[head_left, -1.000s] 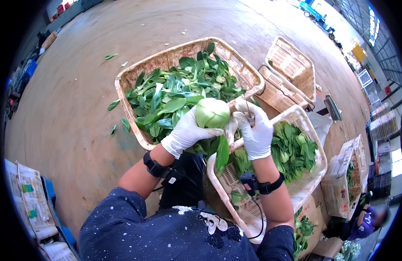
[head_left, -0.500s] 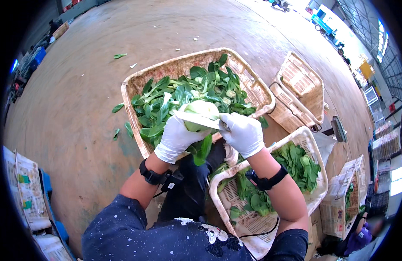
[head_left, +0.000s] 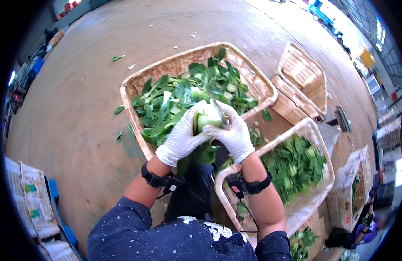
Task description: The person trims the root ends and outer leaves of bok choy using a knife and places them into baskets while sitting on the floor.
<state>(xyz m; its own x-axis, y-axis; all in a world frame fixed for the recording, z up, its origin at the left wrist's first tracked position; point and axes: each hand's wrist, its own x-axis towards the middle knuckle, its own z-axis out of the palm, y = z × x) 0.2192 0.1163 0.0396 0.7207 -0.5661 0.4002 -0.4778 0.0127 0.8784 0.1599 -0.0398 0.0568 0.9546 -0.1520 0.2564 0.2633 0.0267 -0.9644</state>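
My left hand (head_left: pixel 180 140), in a white glove, is closed around a bok choy (head_left: pixel 207 116) with its pale base turned up and its leaves hanging below. My gloved right hand (head_left: pixel 236 138) is against the other side, its thumb and fingers around the base. A metal knife (head_left: pixel 226 122) shows partly in that hand; most of it is hidden by the fingers. Both hands are over the near edge of a large crate (head_left: pixel 255 83) with loose green leaves and cut stem ends (head_left: pixel 166 102) in it.
A second crate (head_left: pixel 328 174) beside my right arm holds whole bok choy (head_left: pixel 292 167). Another crate (head_left: pixel 302 65) lies tipped at the far right. Stacked crates (head_left: pixel 38 200) stand at left. A co-worker (head_left: pixel 365 230) is at the lower right. Scattered leaves (head_left: pixel 118 57) lie on the floor.
The knife blade, which lay flat across the bok choy's base, has swung mostly out of sight into my right hand. My right hand has closed in around the bok choy.
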